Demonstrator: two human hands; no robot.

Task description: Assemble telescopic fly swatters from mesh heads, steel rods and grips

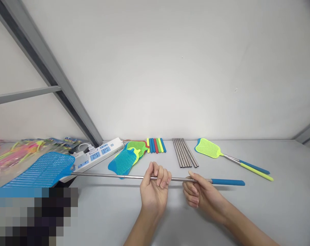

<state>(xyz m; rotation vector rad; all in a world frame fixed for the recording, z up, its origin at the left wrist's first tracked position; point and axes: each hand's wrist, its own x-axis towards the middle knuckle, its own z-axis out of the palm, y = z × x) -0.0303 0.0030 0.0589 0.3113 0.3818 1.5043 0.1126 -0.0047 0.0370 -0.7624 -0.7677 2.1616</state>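
A fly swatter [108, 175] with a blue mesh head, a long thin metal rod and a blue grip spans the view, held above the table. My left hand [156, 188], palm up, has its fingers curled around the middle of the rod. Farther right, my right hand [199, 191] closes on the rod just before the blue grip [228, 182], thumb along the top. The blue head [42, 171] is at the far left, its lower part covered by a pixelated patch.
Loose swatter heads [124, 162] in blue, yellow and green lie beside a white power strip [98, 155]. Several coloured grips [156, 146] and metal tubes [184, 153] rest near the wall. Two swatters [208, 148] lie at right. Plastic-wrapped items [18, 153] are at left.
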